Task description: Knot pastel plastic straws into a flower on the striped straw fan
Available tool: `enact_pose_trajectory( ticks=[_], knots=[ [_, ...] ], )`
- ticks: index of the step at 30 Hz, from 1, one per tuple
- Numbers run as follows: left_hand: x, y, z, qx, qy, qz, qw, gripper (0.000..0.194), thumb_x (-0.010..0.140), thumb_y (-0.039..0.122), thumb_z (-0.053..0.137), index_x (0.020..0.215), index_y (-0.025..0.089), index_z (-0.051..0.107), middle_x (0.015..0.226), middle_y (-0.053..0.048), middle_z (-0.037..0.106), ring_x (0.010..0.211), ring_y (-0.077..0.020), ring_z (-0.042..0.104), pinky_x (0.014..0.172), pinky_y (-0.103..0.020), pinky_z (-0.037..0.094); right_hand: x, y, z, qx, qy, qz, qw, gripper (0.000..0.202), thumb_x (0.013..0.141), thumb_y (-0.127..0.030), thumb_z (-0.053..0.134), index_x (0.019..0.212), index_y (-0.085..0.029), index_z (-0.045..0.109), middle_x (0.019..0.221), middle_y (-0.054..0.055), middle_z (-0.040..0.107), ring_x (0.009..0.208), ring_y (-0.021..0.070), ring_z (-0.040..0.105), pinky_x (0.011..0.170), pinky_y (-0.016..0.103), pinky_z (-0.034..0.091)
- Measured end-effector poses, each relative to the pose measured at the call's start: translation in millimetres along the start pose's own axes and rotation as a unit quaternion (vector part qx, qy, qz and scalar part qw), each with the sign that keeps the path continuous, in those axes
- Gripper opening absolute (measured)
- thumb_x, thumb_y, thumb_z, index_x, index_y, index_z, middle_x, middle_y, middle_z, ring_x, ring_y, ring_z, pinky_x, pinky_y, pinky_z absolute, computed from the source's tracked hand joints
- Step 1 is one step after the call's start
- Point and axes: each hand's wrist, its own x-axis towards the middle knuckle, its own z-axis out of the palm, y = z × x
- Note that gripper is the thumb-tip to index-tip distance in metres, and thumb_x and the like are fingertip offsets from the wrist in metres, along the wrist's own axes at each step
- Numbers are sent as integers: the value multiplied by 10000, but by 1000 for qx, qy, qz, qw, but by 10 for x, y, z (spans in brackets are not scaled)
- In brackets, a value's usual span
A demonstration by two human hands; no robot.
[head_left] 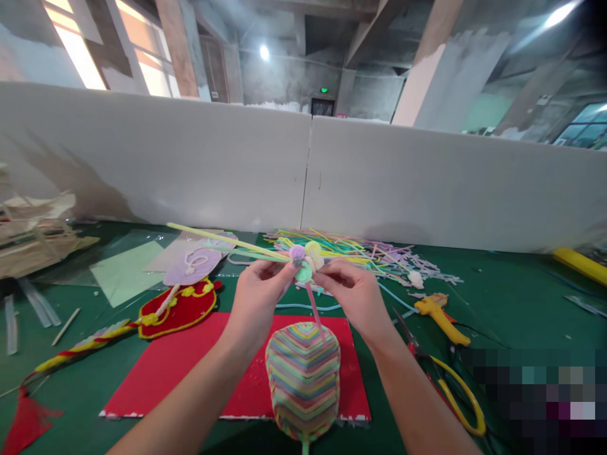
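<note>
Left hand (pixel 263 287) is pinching the coil cluster (pixel 304 272); right hand (pixel 353 294) is touching its right side, grip unclear. Cluster's sitting between fingertips, left thumb nearer. Yellow stem (pixel 213 239) is running left and away from the fingers, pink stem (pixel 313 303) pointing down. Fingers are hiding the joins.

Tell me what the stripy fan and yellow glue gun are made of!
The stripy fan looks like fuzzy pipe cleaners, maybe wire inside: its rows have soft edges. The yellow glue gun seems smooth, hard plastic, from its even colour and moulded shape.
</note>
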Motion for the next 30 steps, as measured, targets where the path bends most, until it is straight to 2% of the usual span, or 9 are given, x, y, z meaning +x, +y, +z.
enact_pose_trajectory(
  ticks=[3,6,9,13,16,19,24,27,30],
  knots=[
    [13,19,-4,-10,-19,-17,1000,241,590,290,766,737,131,660,660,-6,647,551,-64,540,520,-162,410,9,32,12,42,9,53,998,242,664,-334,704,856,-195,655,678,-9,580,656,140,547,621,276,444],
    [27,40,-24,-2,-55,-57,997,249,568,307,776,698,132,657,627,-5,641,547,-69,548,506,-162,397,23,57,-10,43,-2,49,998,239,652,-325,712,836,-189,645,644,-23,547,625,126,514,603,264,423],
    [37,55,-48,27,-101,-108,989,253,550,316,783,664,129,655,573,4,616,497,-57,515,466,-158,358,37,92,-76,-5,-25,-14,1000,121,688,-281,692,745,-188,638,656,-21,537,630,123,499,599,256,402],
    [34,44,-49,34,-126,-129,983,246,542,316,784,625,136,637,510,29,567,442,-41,453,438,-165,316,45,144,-167,-99,-27,-159,982,71,750,-217,638,682,-200,633,673,-14,516,653,129,489,616,262,394],
    [24,22,-26,39,-112,-126,985,259,533,325,785,597,138,618,504,28,563,435,-44,441,426,-171,295,41,160,-190,-163,25,-209,964,78,759,-210,628,685,-217,653,766,17,548,727,157,504,659,293,405],
    [12,9,-3,45,-97,-129,986,269,534,339,780,598,137,615,525,18,580,446,-51,450,426,-174,291,40,149,-181,-213,82,-217,949,95,731,-210,654,636,-214,650,749,25,535,710,162,486,637,296,395],
    [2,5,17,60,-65,-121,989,254,558,338,766,636,139,629,576,13,615,501,-65,500,475,-174,335,58,95,-157,-149,7,-136,979,75,752,-197,618,712,-210,680,653,2,566,639,144,497,617,274,402],
    [1,4,29,73,-44,-119,989,274,548,343,766,669,131,639,603,-4,631,541,-88,537,499,-183,361,72,84,-138,-25,-42,-23,999,125,732,-197,626,824,-227,707,774,10,651,744,170,564,708,293,442],
    [6,4,39,90,-33,-113,989,293,541,356,758,681,125,642,618,-21,642,565,-114,557,515,-200,382,82,115,-110,139,-50,83,986,165,716,-203,633,858,-230,712,788,8,679,780,183,599,776,320,455]
  ],
)
